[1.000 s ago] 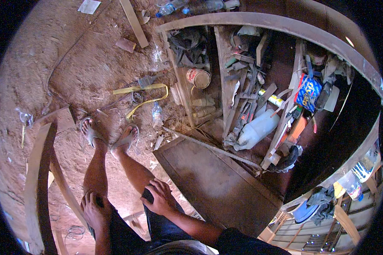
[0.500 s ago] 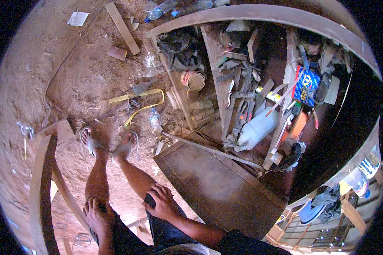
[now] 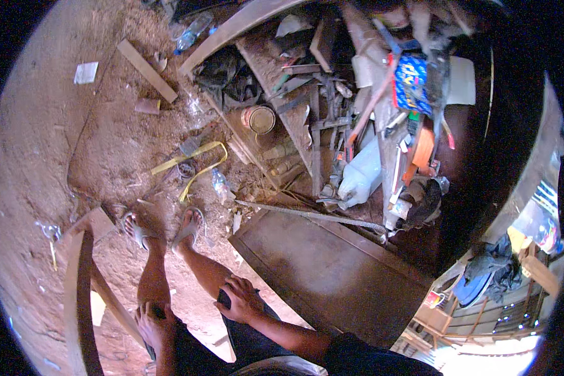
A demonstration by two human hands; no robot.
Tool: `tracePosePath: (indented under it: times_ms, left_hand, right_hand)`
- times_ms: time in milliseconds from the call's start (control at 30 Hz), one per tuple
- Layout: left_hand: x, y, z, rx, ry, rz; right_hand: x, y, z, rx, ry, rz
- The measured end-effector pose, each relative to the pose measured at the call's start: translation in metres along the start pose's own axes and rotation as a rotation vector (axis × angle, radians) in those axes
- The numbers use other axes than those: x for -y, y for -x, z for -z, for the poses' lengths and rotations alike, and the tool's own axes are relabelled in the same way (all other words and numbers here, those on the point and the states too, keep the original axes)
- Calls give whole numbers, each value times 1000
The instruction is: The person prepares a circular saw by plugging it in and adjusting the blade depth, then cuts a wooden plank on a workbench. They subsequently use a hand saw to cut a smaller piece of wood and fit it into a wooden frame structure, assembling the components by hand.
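My left hand (image 3: 155,323) lies over my left knee, its fingers bent loosely across the dark cloth of my shorts (image 3: 191,344). On the other knee rests my right hand (image 3: 242,301), fingers spread and laid over it. Neither hand shows a tool or other object in it. Close to the right hand is a brown wooden panel (image 3: 332,269), sloping beside my leg. Below my knees, my feet wear light-coloured sandals (image 3: 185,233) on the dusty ground.
A curved wooden frame (image 3: 257,22) surrounds compartments holding scrap wood, a can (image 3: 257,119), a pale plastic bottle (image 3: 362,175) and a blue packet (image 3: 411,84). Yellow strapping (image 3: 200,150) and a clear bottle (image 3: 220,186) lie by my feet. A wooden post (image 3: 79,301) stands at left.
The view has turned to the right, so the clutter and wooden frame sit further left. Both hands stay on my knees.
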State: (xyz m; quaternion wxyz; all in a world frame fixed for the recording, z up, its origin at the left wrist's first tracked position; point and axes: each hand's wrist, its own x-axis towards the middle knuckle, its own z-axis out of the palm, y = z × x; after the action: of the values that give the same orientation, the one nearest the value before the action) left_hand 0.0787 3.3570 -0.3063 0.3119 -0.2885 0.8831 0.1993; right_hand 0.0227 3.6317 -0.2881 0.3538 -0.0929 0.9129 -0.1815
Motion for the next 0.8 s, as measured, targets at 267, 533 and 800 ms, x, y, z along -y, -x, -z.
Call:
tracePosePath:
  times_ms: [267,533,800]
  left_hand:
    - [6,-12,19,179,73,92]
    - [73,3,-31,-112,265,-217]
    - [116,52,39,123,354,-159]
  right_hand:
    - [-2,-18,9,-211,-187,-5]
    - [83,-179,318,-819,-1465,52]
    - [50,-273,479,-855,-2243,-43]
